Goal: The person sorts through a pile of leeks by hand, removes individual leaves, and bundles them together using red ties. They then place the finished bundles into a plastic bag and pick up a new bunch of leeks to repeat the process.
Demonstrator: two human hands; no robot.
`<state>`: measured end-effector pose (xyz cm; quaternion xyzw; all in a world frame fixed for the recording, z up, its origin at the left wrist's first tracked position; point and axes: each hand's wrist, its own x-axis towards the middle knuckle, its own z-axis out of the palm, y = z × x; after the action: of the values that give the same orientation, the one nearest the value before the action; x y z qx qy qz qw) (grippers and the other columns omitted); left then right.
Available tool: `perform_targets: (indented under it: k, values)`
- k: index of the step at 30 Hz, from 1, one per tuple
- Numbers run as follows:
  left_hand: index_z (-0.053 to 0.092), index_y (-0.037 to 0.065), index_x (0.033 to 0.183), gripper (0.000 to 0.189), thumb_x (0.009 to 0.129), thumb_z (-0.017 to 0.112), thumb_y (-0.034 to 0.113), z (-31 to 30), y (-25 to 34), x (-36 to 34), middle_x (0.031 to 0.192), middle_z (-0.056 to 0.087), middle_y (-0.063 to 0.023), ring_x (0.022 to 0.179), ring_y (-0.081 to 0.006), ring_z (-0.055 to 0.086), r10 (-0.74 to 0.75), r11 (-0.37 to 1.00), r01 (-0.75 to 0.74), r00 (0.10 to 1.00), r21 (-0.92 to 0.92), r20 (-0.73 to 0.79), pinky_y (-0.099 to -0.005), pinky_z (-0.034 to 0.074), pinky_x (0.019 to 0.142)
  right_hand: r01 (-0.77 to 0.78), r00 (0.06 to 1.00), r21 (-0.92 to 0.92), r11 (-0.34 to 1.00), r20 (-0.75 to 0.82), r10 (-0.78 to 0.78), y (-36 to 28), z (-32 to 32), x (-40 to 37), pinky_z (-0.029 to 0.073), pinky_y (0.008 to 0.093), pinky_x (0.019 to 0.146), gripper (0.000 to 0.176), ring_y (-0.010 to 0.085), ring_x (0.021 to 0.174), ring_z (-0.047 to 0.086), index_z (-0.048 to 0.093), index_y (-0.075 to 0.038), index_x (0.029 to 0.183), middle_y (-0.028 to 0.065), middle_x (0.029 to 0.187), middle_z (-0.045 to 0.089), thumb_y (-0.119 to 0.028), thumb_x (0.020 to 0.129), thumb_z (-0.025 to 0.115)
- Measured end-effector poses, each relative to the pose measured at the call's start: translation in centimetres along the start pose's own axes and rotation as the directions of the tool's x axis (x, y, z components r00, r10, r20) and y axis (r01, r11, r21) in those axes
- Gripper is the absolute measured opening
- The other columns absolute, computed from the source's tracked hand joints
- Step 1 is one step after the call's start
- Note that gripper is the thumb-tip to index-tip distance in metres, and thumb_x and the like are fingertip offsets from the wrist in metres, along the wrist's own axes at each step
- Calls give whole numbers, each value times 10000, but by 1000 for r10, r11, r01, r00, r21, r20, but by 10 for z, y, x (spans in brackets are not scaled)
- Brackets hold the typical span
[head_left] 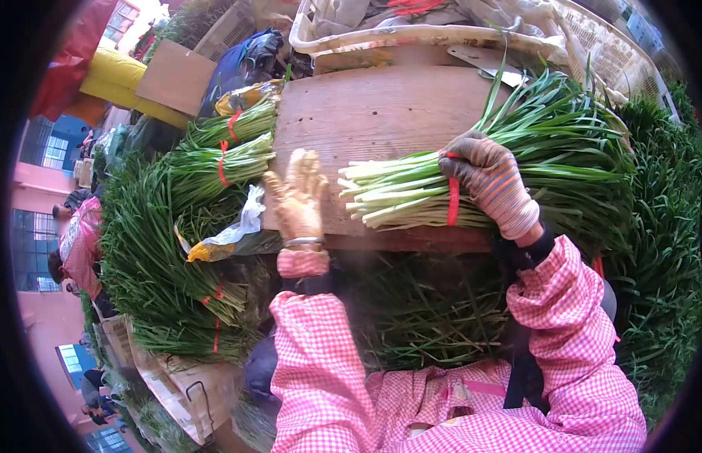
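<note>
A bunch of garlic chives (400, 189) lies on the brown wooden board (366, 106), pale stem ends to the left and dark green leaves fanned to the right. Round its stems runs a red band (454, 198). My right hand (491, 177), in a striped work glove, is closed on the bunch at this band, fingers over the top. Left of the stem ends is my left hand (298, 198) in a stained glove. It is raised palm-up at the board's left edge, fingers stretched, holding nothing and apart from the bunch.
Several tied bunches (230, 162) are stacked on the left, near a crumpled plastic bag (234, 234). A flat metal blade (487, 66) lies at the board's far edge before a white crate (411, 36). Loose greens (660, 226) pile up on the right. People (79, 249) are at far left.
</note>
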<state>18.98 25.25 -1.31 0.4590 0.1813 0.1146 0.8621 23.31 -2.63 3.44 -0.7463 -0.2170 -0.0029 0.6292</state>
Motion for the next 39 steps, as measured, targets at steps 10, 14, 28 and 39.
perform_targets:
  k: [10, 14, 28, 39]
  values:
    - [363, 18, 1350, 776, 873, 356, 630, 8, -10, 4, 1387, 391, -150, 1286, -235, 364, 227, 965, -224, 974, -135, 6, -381, 309, 1035, 9, 1000, -7, 1000, -25, -9, 0, 3, -2, 467, 278, 707, 161, 195, 773, 571, 646, 32, 879, 89, 849, 592, -3, 731, 697]
    - [315, 47, 1388, 776, 890, 256, 638, 60, -35, -30, 1431, 330, -100, 1293, -189, 313, 34, 989, -73, 958, 128, 285, -338, 223, 1076, -6, 998, -34, 999, -69, 4, -1, 1, -3, 456, 271, 699, 139, 194, 768, 564, 641, 30, 861, 90, 823, 590, -6, 737, 691]
    - [286, 107, 1409, 678, 911, 350, 563, 31, -43, -19, 1423, 349, -94, 1176, -205, 415, 345, 468, -489, 868, 737, 357, -341, 311, 1009, -44, 983, 8, 999, -179, 45, 2, 0, -11, 438, 284, 679, 105, 182, 732, 534, 628, 19, 817, 78, 769, 552, -9, 732, 682]
    - [269, 53, 1406, 727, 911, 303, 584, 55, -78, -46, 1429, 326, -137, 1309, -214, 312, 267, 958, -279, 949, 57, 168, -387, 229, 1090, -6, 976, -79, 997, -215, -11, 10, -3, -7, 443, 295, 684, 118, 212, 725, 547, 626, 11, 796, 91, 760, 567, -26, 712, 698]
